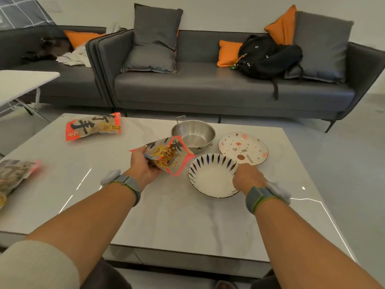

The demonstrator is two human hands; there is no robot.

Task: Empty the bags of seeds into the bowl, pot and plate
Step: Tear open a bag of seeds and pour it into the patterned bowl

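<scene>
One seed bag (166, 156) gripped in left hand (143, 166), right hand (248, 177) steadying bowl (212, 176) rim: risked spilling onto tabletop (166, 215).

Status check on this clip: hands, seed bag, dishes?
Left hand grips seed bag. Right hand holds bowl rim. Bowl, pot, plate empty. Nothing blocking.

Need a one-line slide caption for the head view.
Left hand holds a seed bag beside the empty bowl while the right hand grips the bowl's rim.

left hand (143, 165) grips seed bag (166, 156); right hand (248, 177) holds bowl (210, 178).
</scene>
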